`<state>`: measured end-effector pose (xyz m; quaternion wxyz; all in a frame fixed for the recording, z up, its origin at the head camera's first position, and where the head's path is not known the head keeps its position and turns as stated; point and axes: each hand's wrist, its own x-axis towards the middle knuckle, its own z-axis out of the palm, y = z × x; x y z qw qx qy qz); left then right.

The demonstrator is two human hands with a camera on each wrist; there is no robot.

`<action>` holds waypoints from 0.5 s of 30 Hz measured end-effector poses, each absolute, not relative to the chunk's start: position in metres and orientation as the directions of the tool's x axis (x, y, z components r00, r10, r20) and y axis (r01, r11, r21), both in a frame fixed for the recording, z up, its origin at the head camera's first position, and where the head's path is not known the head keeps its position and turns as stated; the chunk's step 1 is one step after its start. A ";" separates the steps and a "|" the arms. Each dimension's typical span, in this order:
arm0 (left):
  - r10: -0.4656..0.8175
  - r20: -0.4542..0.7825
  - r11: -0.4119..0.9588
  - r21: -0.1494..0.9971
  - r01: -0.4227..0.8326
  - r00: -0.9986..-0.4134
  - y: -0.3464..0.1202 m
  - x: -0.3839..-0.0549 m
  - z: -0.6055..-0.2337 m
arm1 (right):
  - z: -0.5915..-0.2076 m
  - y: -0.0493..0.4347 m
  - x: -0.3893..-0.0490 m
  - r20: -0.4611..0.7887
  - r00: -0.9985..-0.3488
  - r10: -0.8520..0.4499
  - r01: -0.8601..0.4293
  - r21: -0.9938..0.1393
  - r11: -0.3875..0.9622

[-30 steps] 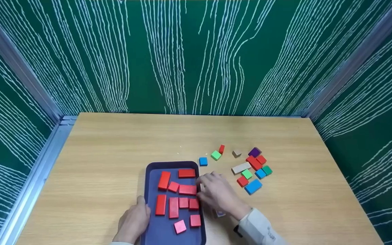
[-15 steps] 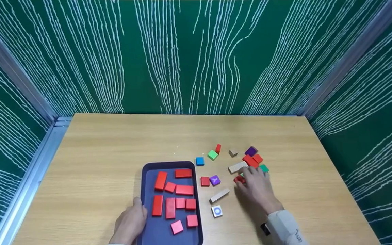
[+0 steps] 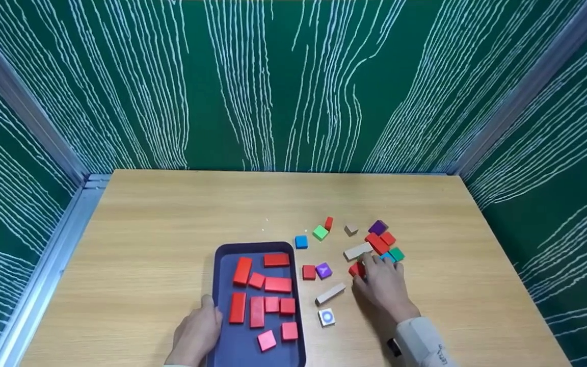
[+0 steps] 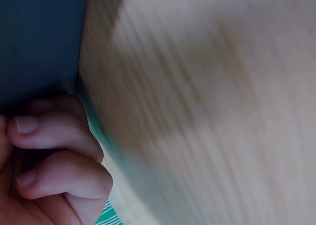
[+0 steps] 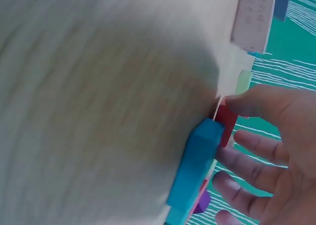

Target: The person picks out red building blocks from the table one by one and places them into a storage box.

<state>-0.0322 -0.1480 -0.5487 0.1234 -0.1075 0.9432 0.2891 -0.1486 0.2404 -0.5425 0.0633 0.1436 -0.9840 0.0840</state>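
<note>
My left hand (image 3: 196, 329) grips the left side of a dark blue tray (image 3: 232, 351); in the left wrist view its fingers (image 4: 59, 131) curl against the tray wall (image 4: 39, 42). Several red blocks (image 3: 257, 312) lie spread inside the tray. To the right, my right hand (image 3: 385, 285) reaches into a loose cluster and pinches a red block (image 3: 356, 269) between thumb and fingers. The right wrist view has this red block (image 5: 227, 119) at the thumb tip, with a long blue block (image 5: 195, 166) close by, mostly hidden under the hand in the head view.
Around the right hand lie a pale plank (image 3: 358, 251), red blocks (image 3: 377, 243), a green block (image 3: 397, 254) and a purple block (image 3: 378, 227). Nearer the tray are a red cube (image 3: 309, 272), a purple cube (image 3: 324, 270), a wooden stick (image 3: 330, 294) and a white cube (image 3: 326, 317).
My right hand has moved right from the tray's right rim to the block cluster, uncovering the cubes and stick beside the tray. My left hand keeps its place on the tray.
</note>
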 end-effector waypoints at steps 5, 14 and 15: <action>-0.141 -0.301 0.812 0.509 -0.284 -0.943 -0.150 -0.033 -0.547 | -0.526 0.222 -0.151 0.168 -0.945 -0.280 -0.317 -0.266 0.911; -0.140 -0.310 0.798 0.527 -0.292 -0.941 -0.149 -0.033 -0.550 | -0.504 0.161 -0.154 0.118 -0.930 -0.349 -0.367 -0.377 0.850; -0.139 -0.306 0.799 0.528 -0.289 -0.942 -0.149 -0.033 -0.550 | -0.503 0.154 -0.154 0.118 -0.923 -0.366 -0.382 -0.380 0.842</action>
